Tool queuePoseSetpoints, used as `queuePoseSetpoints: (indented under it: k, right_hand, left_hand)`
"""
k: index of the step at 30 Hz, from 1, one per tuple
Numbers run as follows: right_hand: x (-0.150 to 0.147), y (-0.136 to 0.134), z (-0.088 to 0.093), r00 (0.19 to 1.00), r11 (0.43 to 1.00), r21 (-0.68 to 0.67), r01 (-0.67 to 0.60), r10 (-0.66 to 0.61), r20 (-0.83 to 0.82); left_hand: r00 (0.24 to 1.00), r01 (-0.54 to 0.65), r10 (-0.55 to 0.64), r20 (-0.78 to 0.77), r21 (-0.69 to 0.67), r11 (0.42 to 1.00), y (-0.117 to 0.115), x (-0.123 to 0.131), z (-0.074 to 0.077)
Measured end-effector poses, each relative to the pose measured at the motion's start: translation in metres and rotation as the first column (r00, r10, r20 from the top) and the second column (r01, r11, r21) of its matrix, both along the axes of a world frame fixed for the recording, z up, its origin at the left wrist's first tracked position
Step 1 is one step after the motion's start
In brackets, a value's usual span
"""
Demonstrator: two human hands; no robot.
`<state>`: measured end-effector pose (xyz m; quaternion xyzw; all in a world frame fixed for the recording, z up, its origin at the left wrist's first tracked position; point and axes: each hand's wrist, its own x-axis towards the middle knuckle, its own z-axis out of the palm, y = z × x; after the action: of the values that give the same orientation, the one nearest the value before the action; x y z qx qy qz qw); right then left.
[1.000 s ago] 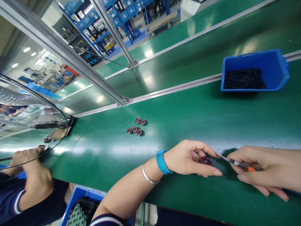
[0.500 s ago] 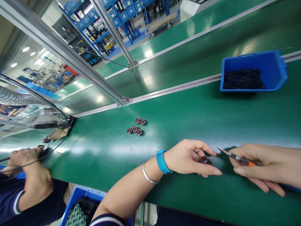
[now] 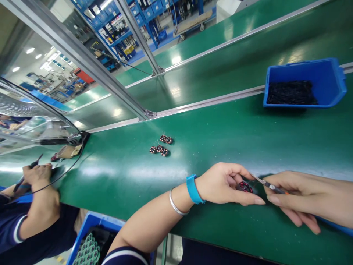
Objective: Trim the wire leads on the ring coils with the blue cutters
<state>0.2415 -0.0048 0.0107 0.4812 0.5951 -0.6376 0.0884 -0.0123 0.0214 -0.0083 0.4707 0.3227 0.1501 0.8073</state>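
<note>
A small ring-shaped wound coil, black with copper-red windings (image 3: 245, 187), is held in my left hand (image 3: 227, 184), between curled fingers and thumb. On that wrist are a turquoise band and a silver bangle. My right hand (image 3: 300, 195) grips slim pointed cutters (image 3: 271, 186) with an orange part on the handle. Their tip lies close to my left index fingertip, just above the coil; whether they touch cannot be made out. Several similar wound coils (image 3: 160, 148) with thin loose wires lie in two small groups on the green bench (image 3: 118, 184).
A blue bin (image 3: 303, 105) holding black slender pieces stands at the back right, by a metal rail. On the left a co-worker's hand (image 3: 38, 175) holds a dark tool near a black cable. Below the bench edge, a blue crate (image 3: 82, 235) contains green round parts.
My right hand has moved left, bringing the cutters' tip up to my left fingertips. The co-worker's hand has shifted and a tool tip now shows above it. The view has moved slightly.
</note>
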Motion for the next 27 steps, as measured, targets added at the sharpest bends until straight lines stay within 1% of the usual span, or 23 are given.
queuePoseSetpoints:
  k: [4,8,14,18,22,25,27]
  right_hand:
    - [0.007,-0.001,-0.01,0.998,1.0,0.017,-0.02,0.019,0.053]
    - [0.008,-0.002,-0.014,0.999,1.0,0.016,-0.014,0.013,0.041]
    - [0.004,-0.001,-0.007,0.997,1.0,0.018,-0.02,0.019,0.074]
    - [0.0,0.002,0.0,0.999,0.999,0.034,-0.02,0.019,0.033]
    - [-0.001,0.002,0.0,0.999,0.999,0.03,-0.03,0.031,-0.035]
    - [-0.001,0.002,-0.001,0.999,0.999,0.031,-0.014,0.015,-0.047]
    - [0.001,0.005,-0.002,0.999,0.998,0.054,0.021,-0.019,-0.029]
  left_hand:
    - [1.0,-0.008,0.008,-0.011,-0.006,1.0,0.0,0.001,-0.001]
    - [1.0,-0.01,0.01,-0.009,-0.01,1.0,0.0,0.002,0.0]
    - [1.0,-0.012,0.012,-0.002,0.006,1.0,0.0,0.002,-0.001]
    - [1.0,-0.018,0.018,-0.014,0.001,1.0,0.0,0.003,-0.001]
    - [1.0,-0.02,0.021,-0.013,0.017,1.0,0.0,0.002,0.001]
    - [1.0,-0.009,0.01,-0.017,0.056,0.998,0.0,0.001,0.0]
    - [0.999,0.002,0.003,-0.042,0.117,0.993,-0.002,-0.001,-0.002]
